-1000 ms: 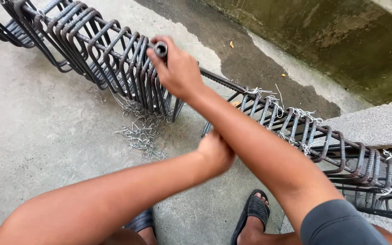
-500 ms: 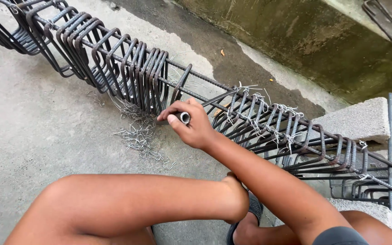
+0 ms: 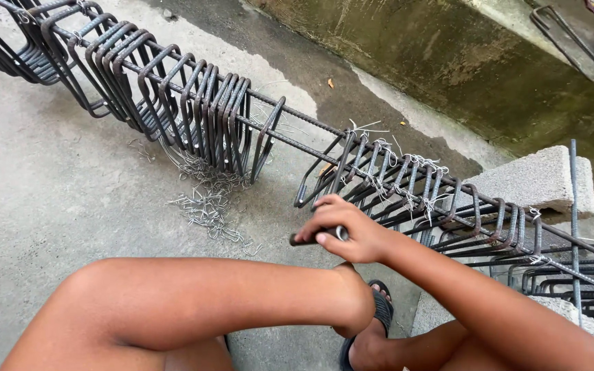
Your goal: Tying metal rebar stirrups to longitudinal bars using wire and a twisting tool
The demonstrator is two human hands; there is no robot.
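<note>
Right hand (image 3: 352, 233) grip closed around short metal tube tool (image 3: 317, 237), beside tied rebar cage (image 3: 407, 189), left hand's grip hidden, loose wire ties (image 3: 207, 206) on concrete floor (image 3: 49, 199).

**Tying tool beside the rebar cage**

The short dark metal tying tool (image 3: 314, 237), a slim tube with an open round end, lies roughly level, just in front of the rebar cage (image 3: 407, 192), whose rusty stirrups carry pale wire ties.

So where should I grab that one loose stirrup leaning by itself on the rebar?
Take the leaning stirrup by its upper side leg, from the near side. It tilts alone in a gap between the packed bundle and tied stirrups, leaving finger room.
</note>
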